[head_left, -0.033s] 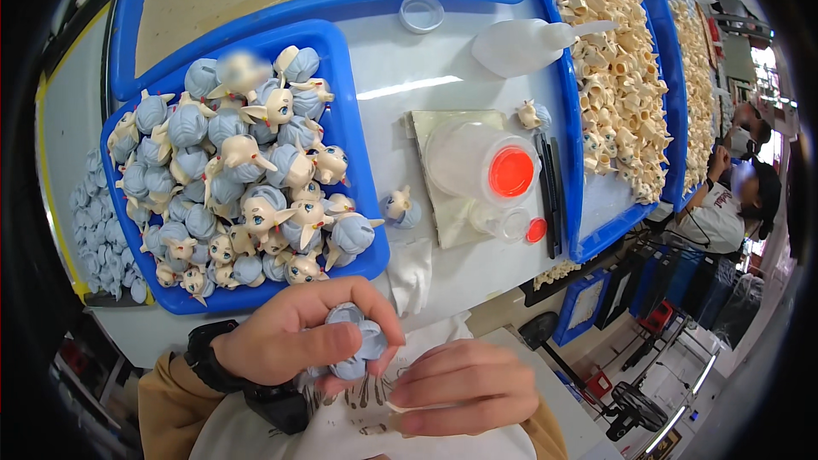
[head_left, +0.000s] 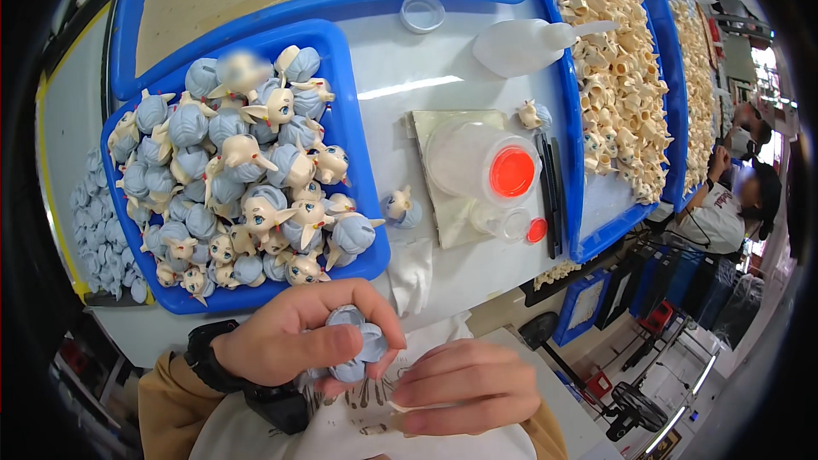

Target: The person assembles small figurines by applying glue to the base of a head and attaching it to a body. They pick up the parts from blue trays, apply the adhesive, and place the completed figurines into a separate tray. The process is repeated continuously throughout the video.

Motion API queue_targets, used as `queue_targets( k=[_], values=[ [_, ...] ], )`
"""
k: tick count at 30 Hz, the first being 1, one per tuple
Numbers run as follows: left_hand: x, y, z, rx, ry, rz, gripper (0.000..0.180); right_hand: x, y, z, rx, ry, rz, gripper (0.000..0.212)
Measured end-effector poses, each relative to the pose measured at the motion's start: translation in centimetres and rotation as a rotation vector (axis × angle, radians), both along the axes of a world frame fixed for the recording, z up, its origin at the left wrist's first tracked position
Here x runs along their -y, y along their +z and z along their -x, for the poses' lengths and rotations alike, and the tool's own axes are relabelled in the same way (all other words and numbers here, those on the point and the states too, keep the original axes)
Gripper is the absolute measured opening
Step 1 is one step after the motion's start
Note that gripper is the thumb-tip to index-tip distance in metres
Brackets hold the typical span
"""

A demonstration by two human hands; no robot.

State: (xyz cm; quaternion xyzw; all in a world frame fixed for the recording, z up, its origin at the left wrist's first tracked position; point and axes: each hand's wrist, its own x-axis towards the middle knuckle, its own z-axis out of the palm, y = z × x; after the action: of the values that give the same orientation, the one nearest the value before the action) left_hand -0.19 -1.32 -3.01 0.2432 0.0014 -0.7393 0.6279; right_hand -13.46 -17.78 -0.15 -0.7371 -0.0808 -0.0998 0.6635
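Several pale blue, cup-shaped doll hair pieces (head_left: 372,343) sit bunched in my left hand (head_left: 294,339), with its thumb across them and its fingers curled round behind. To the right, my right hand (head_left: 469,385) is held apart from the pieces, its fingers pressed together and bent. A small pale edge shows at its fingertips, and I cannot make out what it is. Just beyond my left hand, a blue tray (head_left: 368,230) is heaped with doll heads (head_left: 266,210) that have pale blue hair and pointed ears.
Loose blue hair pieces (head_left: 98,230) lie left of the tray. Right of it are a single head (head_left: 401,207), a white cloth (head_left: 411,277), a jar with a red opening (head_left: 456,158), a squeeze bottle (head_left: 515,47) and black pens (head_left: 550,196). Cream parts fill a tray (head_left: 605,237). A co-worker (head_left: 724,213) sits beyond.
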Motion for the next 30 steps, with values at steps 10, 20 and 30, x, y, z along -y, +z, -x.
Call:
queue_targets(
  k=[10,20,30],
  values=[
    [0.0,0.1,0.1,0.007,0.013,0.003,0.039,0.5,-0.9,0.5,0.093,-0.03,0.014,0.009],
    [0.0,0.2,0.0,-0.001,0.008,-0.008,0.04,1.4,-1.8,1.9,0.145,-0.321,-0.101,0.017],
    [0.1,0.5,-0.3,-0.037,-0.063,0.06,0.043,1.8,-2.3,0.3,-0.195,0.177,-0.288,0.021]
  ],
)
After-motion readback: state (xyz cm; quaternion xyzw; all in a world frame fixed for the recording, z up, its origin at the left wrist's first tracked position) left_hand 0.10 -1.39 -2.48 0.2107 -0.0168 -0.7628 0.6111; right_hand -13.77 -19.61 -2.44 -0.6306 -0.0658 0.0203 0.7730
